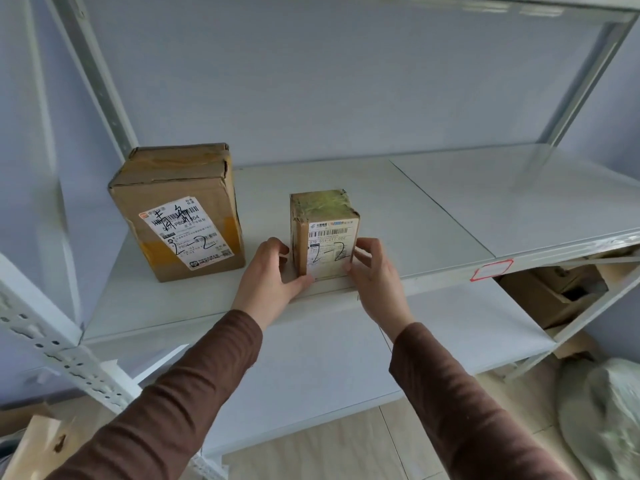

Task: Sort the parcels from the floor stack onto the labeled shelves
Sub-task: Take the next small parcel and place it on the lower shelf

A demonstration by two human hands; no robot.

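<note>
Gripping small parcel (325,233) from both sides: left hand (268,278) curled on its left face, thumb at base; right hand (374,271) pinching its right edge. Brown sleeves (166,410) near. Small parcel upright at near edge of shelf (450,209), "2-2" handwritten on label. Left, farther back, larger parcel (180,209) standing apart, also marked "2-2". Red-bordered tag (491,270) on shelf front edge, right. Lower shelf (311,362) beneath.

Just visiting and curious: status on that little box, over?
Left hand and right hand grip small parcel marked 2-2, standing on shelf. Larger 2-2 parcel apart, left. Nothing blocking.
</note>
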